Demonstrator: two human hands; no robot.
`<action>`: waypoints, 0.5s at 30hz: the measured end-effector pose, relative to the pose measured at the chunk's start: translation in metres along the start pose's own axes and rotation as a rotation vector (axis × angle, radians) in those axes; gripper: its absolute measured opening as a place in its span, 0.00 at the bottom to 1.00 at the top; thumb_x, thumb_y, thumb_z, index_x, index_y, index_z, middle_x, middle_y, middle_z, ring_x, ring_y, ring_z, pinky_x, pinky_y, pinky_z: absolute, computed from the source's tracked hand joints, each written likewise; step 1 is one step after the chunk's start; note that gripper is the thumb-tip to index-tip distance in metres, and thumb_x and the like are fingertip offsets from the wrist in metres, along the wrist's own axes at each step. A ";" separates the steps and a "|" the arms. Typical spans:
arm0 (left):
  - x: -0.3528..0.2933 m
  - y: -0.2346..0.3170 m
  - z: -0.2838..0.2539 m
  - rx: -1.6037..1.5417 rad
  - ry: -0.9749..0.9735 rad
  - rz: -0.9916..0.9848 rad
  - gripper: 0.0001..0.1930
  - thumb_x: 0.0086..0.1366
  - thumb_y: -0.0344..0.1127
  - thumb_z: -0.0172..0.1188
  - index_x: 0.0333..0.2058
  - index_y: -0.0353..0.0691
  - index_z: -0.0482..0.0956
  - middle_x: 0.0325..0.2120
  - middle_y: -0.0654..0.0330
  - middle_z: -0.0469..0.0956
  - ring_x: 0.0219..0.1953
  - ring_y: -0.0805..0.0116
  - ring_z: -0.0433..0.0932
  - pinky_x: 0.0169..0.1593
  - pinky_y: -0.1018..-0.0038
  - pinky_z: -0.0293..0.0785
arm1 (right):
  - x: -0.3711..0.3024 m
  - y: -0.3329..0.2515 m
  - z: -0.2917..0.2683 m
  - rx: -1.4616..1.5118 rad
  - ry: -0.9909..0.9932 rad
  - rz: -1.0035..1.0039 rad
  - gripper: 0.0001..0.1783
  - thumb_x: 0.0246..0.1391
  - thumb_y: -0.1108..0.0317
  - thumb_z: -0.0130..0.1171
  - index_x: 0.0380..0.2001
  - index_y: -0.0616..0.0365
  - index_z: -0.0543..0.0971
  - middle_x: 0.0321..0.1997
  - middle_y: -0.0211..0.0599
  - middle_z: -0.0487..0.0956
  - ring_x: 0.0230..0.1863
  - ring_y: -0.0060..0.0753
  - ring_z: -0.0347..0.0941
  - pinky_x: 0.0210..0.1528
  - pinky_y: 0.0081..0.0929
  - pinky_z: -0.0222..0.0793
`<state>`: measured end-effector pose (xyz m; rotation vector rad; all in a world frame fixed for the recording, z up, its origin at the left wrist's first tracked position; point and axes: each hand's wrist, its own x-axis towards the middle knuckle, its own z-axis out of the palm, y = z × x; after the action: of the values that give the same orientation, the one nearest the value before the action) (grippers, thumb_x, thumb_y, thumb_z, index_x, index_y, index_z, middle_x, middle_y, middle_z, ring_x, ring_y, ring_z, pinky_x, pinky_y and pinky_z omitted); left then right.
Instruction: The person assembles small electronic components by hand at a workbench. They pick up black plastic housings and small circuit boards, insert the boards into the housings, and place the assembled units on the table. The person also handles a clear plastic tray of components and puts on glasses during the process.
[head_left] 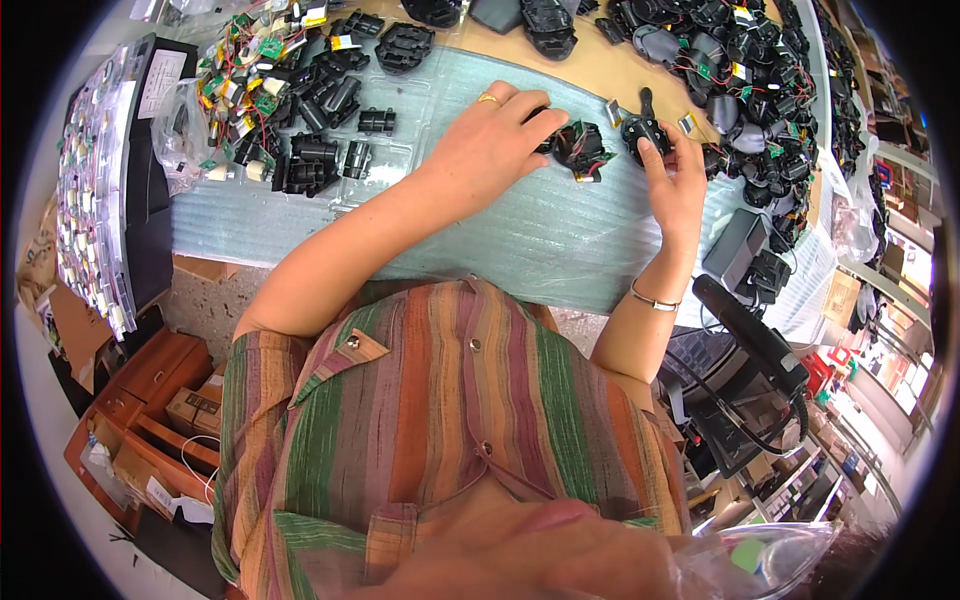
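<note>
My left hand bends its fingers around a small black plastic part, which they mostly cover. Just right of it lies a black housing with a green circuit board and thin wires showing. My right hand grips a black plastic casing between thumb and fingers. A rounded knob-like end stands out at the casing's far side. Small silver-and-yellow battery cells lie close to this casing. Both hands are over the table's pale, film-covered surface.
At the far left are heaped wired circuit boards and black plastic frames. A large pile of black casings fills the right side. Near the right edge sit a grey box and a black-handled tool with a cable.
</note>
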<state>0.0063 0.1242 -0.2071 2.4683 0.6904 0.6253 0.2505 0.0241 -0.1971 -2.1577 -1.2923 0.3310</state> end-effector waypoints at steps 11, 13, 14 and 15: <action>0.022 -0.004 0.005 0.097 0.005 0.001 0.26 0.54 0.40 0.68 0.51 0.42 0.74 0.50 0.59 0.74 0.52 0.55 0.70 0.54 0.62 0.67 | -0.011 -0.006 -0.012 -0.276 0.207 -0.292 0.26 0.52 0.63 0.65 0.55 0.54 0.76 0.50 0.44 0.75 0.54 0.46 0.65 0.59 0.41 0.57; 0.019 -0.006 0.000 0.110 0.019 -0.030 0.26 0.53 0.41 0.68 0.51 0.42 0.73 0.50 0.58 0.74 0.52 0.55 0.71 0.54 0.61 0.66 | -0.011 -0.023 -0.014 -0.154 0.111 -0.353 0.28 0.50 0.63 0.67 0.56 0.53 0.75 0.51 0.42 0.75 0.55 0.45 0.66 0.60 0.41 0.56; 0.017 -0.007 0.000 0.101 0.020 -0.038 0.26 0.54 0.41 0.68 0.51 0.42 0.73 0.50 0.57 0.74 0.52 0.54 0.71 0.54 0.61 0.66 | -0.013 -0.035 -0.012 -0.090 0.067 -0.392 0.29 0.49 0.63 0.67 0.56 0.52 0.75 0.52 0.41 0.75 0.55 0.44 0.66 0.60 0.41 0.55; 0.021 -0.007 0.000 0.102 0.030 -0.028 0.26 0.54 0.41 0.68 0.51 0.42 0.73 0.51 0.56 0.74 0.52 0.54 0.71 0.54 0.61 0.66 | -0.015 -0.046 -0.009 -0.112 0.029 -0.417 0.29 0.48 0.63 0.68 0.55 0.52 0.76 0.52 0.40 0.75 0.55 0.44 0.67 0.60 0.40 0.55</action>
<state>0.0201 0.1412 -0.2055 2.5425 0.7852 0.6324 0.2150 0.0244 -0.1637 -1.9073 -1.7319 0.0570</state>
